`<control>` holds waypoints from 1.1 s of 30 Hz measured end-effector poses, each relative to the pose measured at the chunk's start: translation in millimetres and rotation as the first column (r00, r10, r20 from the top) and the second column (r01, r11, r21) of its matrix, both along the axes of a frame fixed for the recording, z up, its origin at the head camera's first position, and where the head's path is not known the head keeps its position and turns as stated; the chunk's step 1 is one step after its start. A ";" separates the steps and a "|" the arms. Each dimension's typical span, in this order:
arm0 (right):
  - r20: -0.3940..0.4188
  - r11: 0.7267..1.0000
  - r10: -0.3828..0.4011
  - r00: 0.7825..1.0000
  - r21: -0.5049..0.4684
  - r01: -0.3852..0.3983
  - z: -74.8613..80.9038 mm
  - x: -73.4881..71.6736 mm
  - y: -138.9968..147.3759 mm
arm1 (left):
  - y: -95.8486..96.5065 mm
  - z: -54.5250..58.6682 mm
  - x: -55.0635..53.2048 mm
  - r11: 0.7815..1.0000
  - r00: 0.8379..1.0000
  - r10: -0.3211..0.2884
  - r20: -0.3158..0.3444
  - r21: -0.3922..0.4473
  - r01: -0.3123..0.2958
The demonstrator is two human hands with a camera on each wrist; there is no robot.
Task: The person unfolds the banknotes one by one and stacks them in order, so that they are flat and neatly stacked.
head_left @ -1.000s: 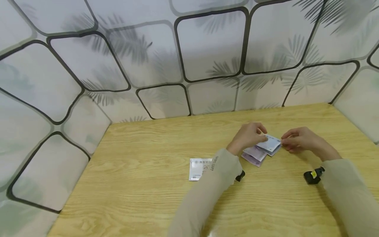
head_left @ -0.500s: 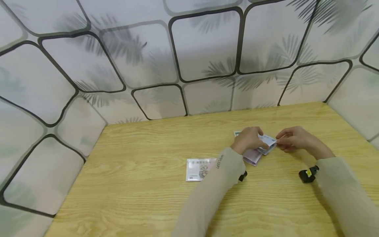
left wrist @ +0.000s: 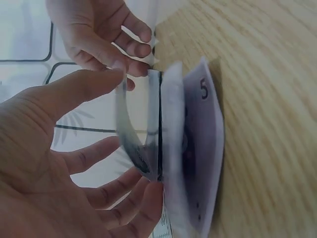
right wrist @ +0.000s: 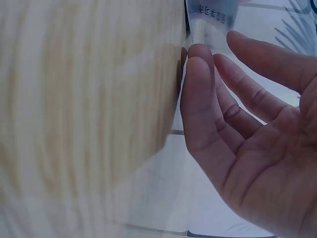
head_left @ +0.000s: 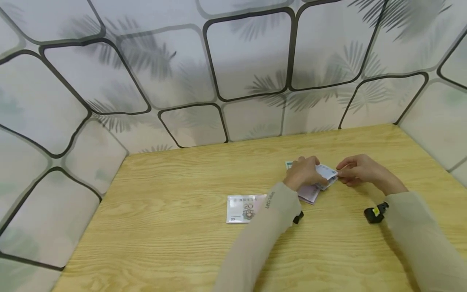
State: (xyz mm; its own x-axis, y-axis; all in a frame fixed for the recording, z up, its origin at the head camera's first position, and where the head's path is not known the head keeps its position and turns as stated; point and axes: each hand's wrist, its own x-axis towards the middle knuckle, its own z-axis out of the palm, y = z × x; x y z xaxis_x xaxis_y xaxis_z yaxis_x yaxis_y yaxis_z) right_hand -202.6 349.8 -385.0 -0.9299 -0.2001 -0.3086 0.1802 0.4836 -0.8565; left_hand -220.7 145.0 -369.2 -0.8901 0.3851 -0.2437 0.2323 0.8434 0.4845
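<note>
A folded bluish-white banknote [head_left: 326, 172] stands a little over a purple folded banknote [head_left: 310, 192]. My left hand [head_left: 302, 173] holds the bluish one between thumb and fingers. In the left wrist view, its upper flap [left wrist: 125, 124] curves up under the left thumb, apart from the lower flap [left wrist: 153, 114]. The purple banknote [left wrist: 203, 144] beneath shows a 5. My right hand [head_left: 363, 172] is at the bluish banknote's right end, thumb and forefinger close together. In the right wrist view, its fingertips [right wrist: 198, 67] lie beside the banknote's edge [right wrist: 212, 15]; whether they pinch it is unclear.
A flat banknote [head_left: 242, 210] marked 20 lies to the left, partly under the left sleeve [head_left: 266, 223]. A greenish banknote corner [head_left: 288, 164] shows behind the left hand. The wood-grain table [head_left: 164, 227] meets a patterned wall covering [head_left: 251, 61] at the back.
The head view has shifted slightly, so everything sits further left. My left hand has moved further over the bluish banknote, and a greenish corner has come into sight behind it.
</note>
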 end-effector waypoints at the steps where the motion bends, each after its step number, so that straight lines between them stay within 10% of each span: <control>1: 0.002 1.000 -0.002 1.000 0.006 0.002 0.1 -0.2 -0.7 | -2.0 -0.4 -0.3 0.999 1.000 0.004 0.010 0.038 -0.005; 12: 0.003 0.995 0.010 1.000 0.099 -0.011 2.1 -1.3 0.1 | -12.9 -2.4 -4.4 0.889 0.988 0.104 0.114 0.435 -0.144; 18: -0.003 0.993 0.024 1.000 0.118 -0.023 2.3 -2.5 -0.8 | -12.9 -2.8 -5.1 0.814 0.967 0.202 0.154 0.523 -0.253; 29: 0.059 0.998 0.028 0.998 -0.066 -0.024 6.1 -2.7 -11.5 | -17.2 -7.9 -9.4 0.776 0.949 0.308 0.057 0.562 -0.286; 33: 0.028 0.994 0.076 0.997 -0.084 -0.074 10.1 -1.8 -14.1 | -19.4 -9.8 -10.0 0.728 0.935 0.345 0.085 0.604 -0.324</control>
State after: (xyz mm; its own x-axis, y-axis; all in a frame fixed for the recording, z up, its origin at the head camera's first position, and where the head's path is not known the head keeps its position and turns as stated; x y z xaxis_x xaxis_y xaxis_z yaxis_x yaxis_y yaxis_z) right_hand -204.3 335.7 -374.9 -0.9015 -0.2949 -0.3166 0.1733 0.4243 -0.8888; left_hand -230.7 125.6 -379.0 -0.9925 0.1171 -0.0358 0.0151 0.4071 0.9133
